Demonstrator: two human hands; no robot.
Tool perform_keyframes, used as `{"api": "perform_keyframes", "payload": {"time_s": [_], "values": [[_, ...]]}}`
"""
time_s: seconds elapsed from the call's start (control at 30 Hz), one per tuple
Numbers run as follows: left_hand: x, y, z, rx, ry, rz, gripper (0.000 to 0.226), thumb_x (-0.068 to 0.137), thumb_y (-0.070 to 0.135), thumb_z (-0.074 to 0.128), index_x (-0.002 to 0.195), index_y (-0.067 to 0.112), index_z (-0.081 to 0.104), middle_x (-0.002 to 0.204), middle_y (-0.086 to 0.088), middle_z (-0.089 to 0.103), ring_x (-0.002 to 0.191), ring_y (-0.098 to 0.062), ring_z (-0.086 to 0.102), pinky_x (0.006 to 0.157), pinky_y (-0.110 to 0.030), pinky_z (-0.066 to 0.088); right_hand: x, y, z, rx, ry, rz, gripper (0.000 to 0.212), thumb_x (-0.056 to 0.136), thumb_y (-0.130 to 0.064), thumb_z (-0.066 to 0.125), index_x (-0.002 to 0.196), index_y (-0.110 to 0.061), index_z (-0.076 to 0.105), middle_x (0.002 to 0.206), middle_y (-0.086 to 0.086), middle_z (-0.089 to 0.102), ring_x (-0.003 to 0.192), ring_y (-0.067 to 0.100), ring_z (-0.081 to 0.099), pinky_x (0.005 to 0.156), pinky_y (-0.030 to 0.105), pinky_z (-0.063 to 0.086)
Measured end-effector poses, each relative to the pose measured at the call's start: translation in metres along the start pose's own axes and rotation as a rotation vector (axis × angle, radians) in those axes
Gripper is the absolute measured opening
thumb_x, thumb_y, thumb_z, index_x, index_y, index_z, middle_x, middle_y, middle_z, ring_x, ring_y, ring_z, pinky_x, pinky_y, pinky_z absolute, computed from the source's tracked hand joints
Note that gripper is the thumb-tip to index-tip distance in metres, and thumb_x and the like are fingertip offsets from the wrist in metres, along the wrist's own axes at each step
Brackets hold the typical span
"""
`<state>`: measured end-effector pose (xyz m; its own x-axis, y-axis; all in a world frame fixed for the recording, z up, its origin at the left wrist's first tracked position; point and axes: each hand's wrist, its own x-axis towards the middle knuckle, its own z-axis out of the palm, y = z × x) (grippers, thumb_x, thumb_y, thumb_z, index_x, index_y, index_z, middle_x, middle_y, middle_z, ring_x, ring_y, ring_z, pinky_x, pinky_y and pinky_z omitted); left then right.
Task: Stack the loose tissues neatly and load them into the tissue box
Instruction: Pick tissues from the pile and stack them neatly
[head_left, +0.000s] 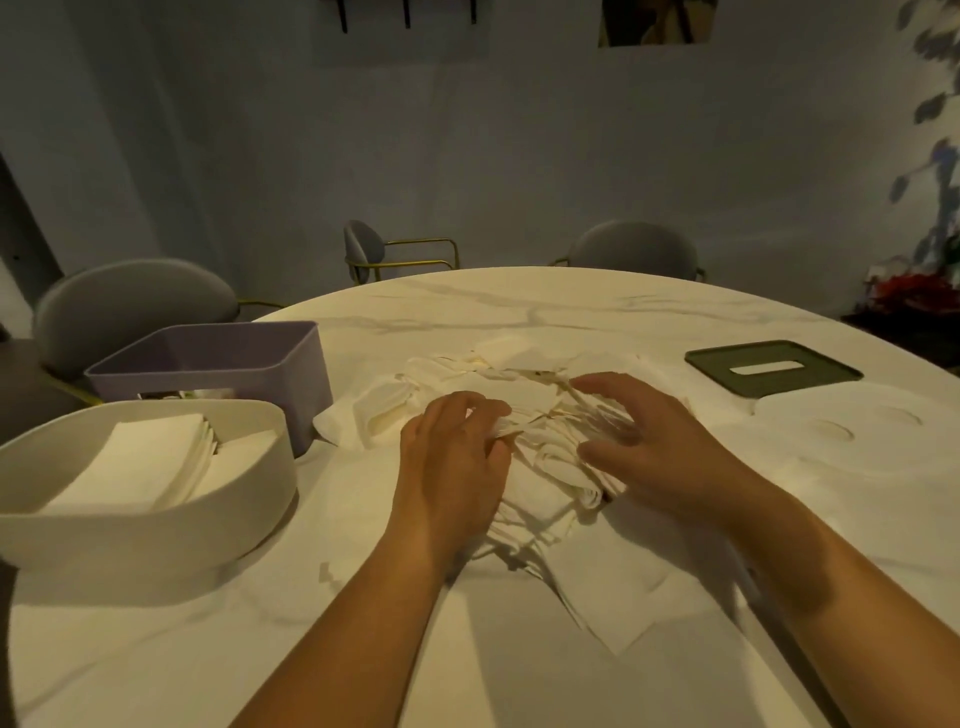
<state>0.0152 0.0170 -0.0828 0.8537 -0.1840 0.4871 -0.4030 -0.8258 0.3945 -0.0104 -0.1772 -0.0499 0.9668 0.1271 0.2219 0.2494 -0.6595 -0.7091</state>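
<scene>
My left hand (452, 462) pinched one tissue (511, 434) from the pile (519, 392); my right hand (654, 441), fingers spread beside it, should have pinned the rest flat.

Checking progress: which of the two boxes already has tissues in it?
The white box, near left, holds a tissue stack; the purple box behind shows none.

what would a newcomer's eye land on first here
The crumpled pile of loose tissues in the middle of the table, with the left hand pinching into it and the right hand spread over it. At the left, a white tissue box holds a neat stack, a purple box behind it; a dark green lid lies far right.
</scene>
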Motion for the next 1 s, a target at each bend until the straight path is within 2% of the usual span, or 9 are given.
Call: {"api": "perform_keyframes", "payload": {"time_s": [0.17, 0.3, 0.43, 0.53, 0.63, 0.73, 0.87, 0.93, 1.0], "values": [[0.003, -0.006, 0.001, -0.102, 0.053, 0.004, 0.029, 0.093, 0.017, 0.053, 0.119, 0.023, 0.062, 0.126, 0.005, 0.055, 0.119, -0.015, 0.047, 0.103, -0.034, 0.034, 0.001, -0.002, 0.006, -0.017, 0.036, -0.034, 0.057, 0.089, -0.026, 0.061, 0.137, -0.04, 0.035, 0.143, -0.014, 0.039, 0.125, 0.006, 0.039, 0.103, 0.034, 0.039], [0.003, -0.006, 0.002, -0.087, 0.046, 0.064, 0.026, 0.093, 0.019, 0.055, 0.117, 0.024, 0.064, 0.125, 0.005, 0.057, 0.116, -0.016, 0.049, 0.101, -0.041, 0.038, 0.002, -0.001, 0.007, -0.045, 0.106, -0.065, 0.053, 0.091, -0.025, 0.06, 0.137, -0.037, 0.037, 0.143, -0.014, 0.039, 0.118, 0.0, 0.035, 0.101, 0.027, 0.035], [0.003, -0.005, 0.003, -0.021, 0.069, 0.118, 0.015, 0.093, 0.02, 0.055, 0.102, 0.025, 0.066, 0.125, 0.005, 0.057, 0.116, -0.016, 0.049, 0.103, -0.042, 0.036, 0.002, -0.003, 0.01, -0.064, 0.111, -0.068, 0.052, 0.092, -0.027, 0.058, 0.137, -0.039, 0.035, 0.144, -0.015, 0.036, 0.121, 0.002, 0.036, 0.099, 0.026, 0.034], [0.001, -0.002, 0.003, -0.041, 0.174, 0.136, 0.014, 0.093, 0.023, 0.052, 0.096, 0.026, 0.066, 0.125, 0.004, 0.058, 0.119, -0.012, 0.043, 0.107, -0.048, 0.031, 0.0, -0.006, 0.013, -0.067, 0.136, -0.081, 0.054, 0.092, -0.028, 0.058, 0.138, -0.038, 0.033, 0.144, -0.016, 0.035, 0.125, 0.005, 0.038, 0.099, 0.025, 0.035], [0.001, 0.0, 0.005, -0.16, 0.318, 0.153, 0.016, 0.091, 0.022, 0.05, 0.093, 0.024, 0.066, 0.12, 0.001, 0.062, 0.115, -0.011, 0.047, 0.102, -0.054, 0.04, -0.001, -0.012, 0.014, -0.099, 0.15, -0.13, 0.052, 0.092, -0.03, 0.058, 0.137, -0.039, 0.034, 0.141, -0.017, 0.038, 0.118, -0.001, 0.037, 0.094, 0.019, 0.031], [0.003, 0.003, 0.003, -0.255, 0.351, 0.206, 0.021, 0.091, 0.027, 0.046, 0.091, 0.019, 0.066, 0.112, -0.001, 0.065, 0.106, -0.011, 0.055, 0.096, -0.042, 0.045, -0.003, -0.018, 0.015, -0.105, 0.147, -0.148, 0.05, 0.09, -0.033, 0.059, 0.134, -0.04, 0.036, 0.143, -0.015, 0.038, 0.123, 0.004, 0.039, 0.101, 0.025, 0.035], [0.001, 0.01, -0.007, -0.383, 0.254, 0.213, 0.022, 0.091, 0.033, 0.042, 0.094, 0.02, 0.06, 0.098, 0.009, 0.063, 0.086, 0.0, 0.054, 0.083, -0.009, 0.042, -0.005, -0.023, 0.017, -0.079, 0.123, -0.169, 0.038, 0.091, -0.036, 0.057, 0.121, -0.047, 0.036, 0.142, -0.013, 0.042, 0.123, 0.007, 0.042, 0.105, 0.032, 0.037], [0.0, 0.014, -0.01, -0.446, 0.224, 0.166, 0.012, 0.091, 0.03, 0.044, 0.094, 0.028, 0.055, 0.093, 0.023, 0.056, 0.086, 0.005, 0.056, 0.08, -0.002, 0.041, -0.005, -0.025, 0.017, -0.063, 0.105, -0.181, 0.035, 0.087, -0.048, 0.053, 0.119, -0.048, 0.039, 0.139, -0.014, 0.045, 0.121, 0.007, 0.044, 0.106, 0.036, 0.04], [-0.001, 0.014, -0.012, -0.485, 0.23, 0.151, 0.008, 0.091, 0.029, 0.045, 0.094, 0.033, 0.051, 0.091, 0.031, 0.052, 0.094, 0.008, 0.055, 0.08, -0.001, 0.041, -0.005, -0.025, 0.018, -0.039, 0.095, -0.194, 0.04, 0.08, -0.063, 0.052, 0.117, -0.052, 0.04, 0.138, -0.016, 0.047, 0.122, 0.007, 0.045, 0.105, 0.04, 0.042]]}}
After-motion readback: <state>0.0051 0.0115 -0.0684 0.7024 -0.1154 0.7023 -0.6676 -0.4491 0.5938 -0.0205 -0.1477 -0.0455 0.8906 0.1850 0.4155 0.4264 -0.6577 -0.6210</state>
